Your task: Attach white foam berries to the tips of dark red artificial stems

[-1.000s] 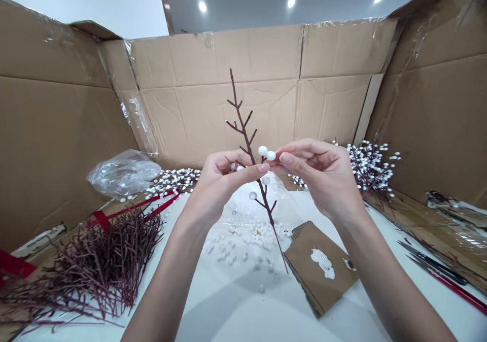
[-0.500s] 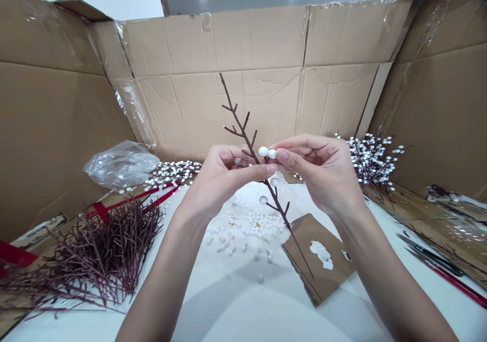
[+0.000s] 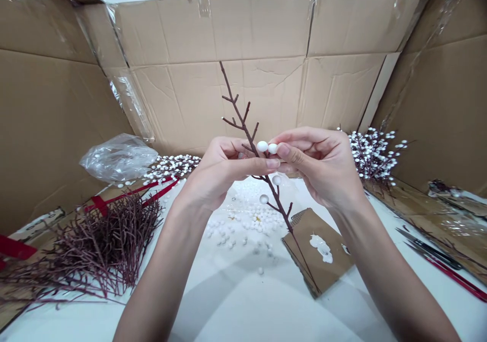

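Between its thumb and fingers my left hand [image 3: 232, 172] grips a brown artificial twig [image 3: 245, 129], which slants from upper left down to the right. A few white balls sit on the twig's lower side shoots, one of them a white ball [image 3: 264, 199] at a low tip; the upper shoots are bare. My right hand [image 3: 317, 164] pinches a small white foam ball [image 3: 273, 148] by its side, close to another white ball [image 3: 262, 146] near the twig. Whether those two balls touch is hard to tell. My left fingers behind the twig are partly hidden.
Loose white balls [image 3: 243, 225] lie mid-table. A cardboard piece [image 3: 304, 250] carries white glue [image 3: 321, 248]. Bare twigs [image 3: 110, 245] are heaped left, below a plastic bag [image 3: 117, 159]. White-tipped branches [image 3: 373, 154] and tweezers [image 3: 433, 250] lie right. Cardboard walls [image 3: 228, 32] surround the table.
The view has tipped slightly downward. Both hands keep nearly the same pose around the twig, and the pinched ball has shifted only slightly.
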### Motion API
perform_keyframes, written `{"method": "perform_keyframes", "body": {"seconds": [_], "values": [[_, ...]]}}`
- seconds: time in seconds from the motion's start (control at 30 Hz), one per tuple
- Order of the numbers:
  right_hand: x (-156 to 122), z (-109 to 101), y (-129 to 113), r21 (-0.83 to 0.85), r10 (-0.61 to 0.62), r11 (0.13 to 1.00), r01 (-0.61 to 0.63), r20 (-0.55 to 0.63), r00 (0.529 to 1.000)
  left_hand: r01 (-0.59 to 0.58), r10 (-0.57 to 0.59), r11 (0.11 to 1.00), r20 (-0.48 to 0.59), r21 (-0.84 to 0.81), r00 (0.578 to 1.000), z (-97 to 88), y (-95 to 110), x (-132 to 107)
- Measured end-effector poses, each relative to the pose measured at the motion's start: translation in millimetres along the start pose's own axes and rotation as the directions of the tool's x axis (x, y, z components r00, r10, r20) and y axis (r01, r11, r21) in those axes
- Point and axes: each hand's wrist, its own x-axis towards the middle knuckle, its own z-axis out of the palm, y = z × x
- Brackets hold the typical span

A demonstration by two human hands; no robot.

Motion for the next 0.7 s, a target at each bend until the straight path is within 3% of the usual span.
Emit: {"method": "perform_keyframes", "body": {"seconds": [0.3, 0.7], "values": [[0.2, 1.4, 1.3, -0.025, -0.074, 0.997, 0.074, -0.007, 0.997, -0.022, 0.025, 0.998, 0.044, -0.06, 0.999, -0.2, 1.1, 0.7], [-0.6, 1.8, 2.6, -0.077, -0.122, 0.99, 0.121, -0.01, 0.992, 0.0, 0.001, 0.999, 0.028, -0.036, 1.0, -1.2, -0.9, 4.2]]}}
